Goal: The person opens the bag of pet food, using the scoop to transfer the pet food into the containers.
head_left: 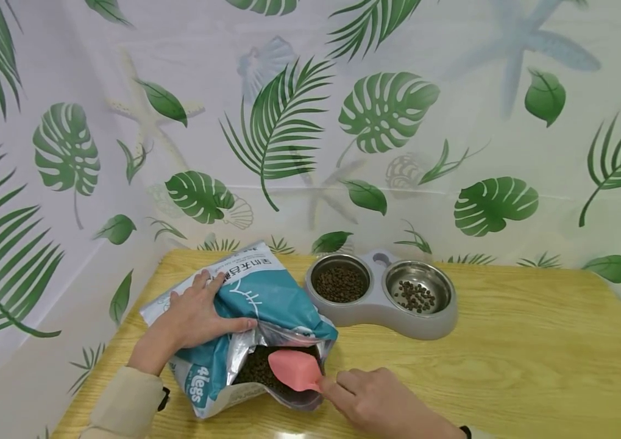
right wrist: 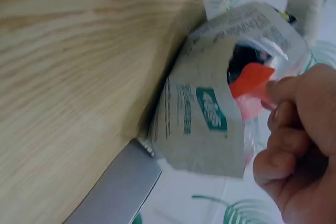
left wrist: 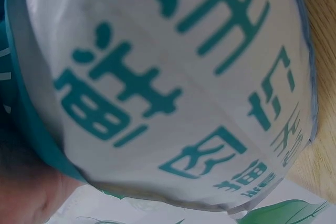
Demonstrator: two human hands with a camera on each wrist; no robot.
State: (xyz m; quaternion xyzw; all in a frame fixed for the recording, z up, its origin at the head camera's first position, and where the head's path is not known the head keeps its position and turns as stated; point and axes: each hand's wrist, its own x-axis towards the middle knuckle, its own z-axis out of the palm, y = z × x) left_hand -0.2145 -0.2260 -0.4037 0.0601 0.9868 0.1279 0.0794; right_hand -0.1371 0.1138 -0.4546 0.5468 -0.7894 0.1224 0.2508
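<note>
By the left edge of the worktop (head_left: 540, 366), the food bag (head_left: 283, 296) is being steadied by the spread left grip (head_left: 196, 315); in its mouth the scoop (head_left: 295, 367), pinched by the right grip (head_left: 374, 397), is seemingly being loaded, a level lift probably being called for.

The left grip (head_left: 195, 314) lies palm down, fingers (head_left: 216, 284) spread and thumb (head_left: 239, 324) pointing sideways; the right grip (head_left: 370, 396) is tightly curled. Both forearms (head_left: 151, 350) reach in from below.
</note>
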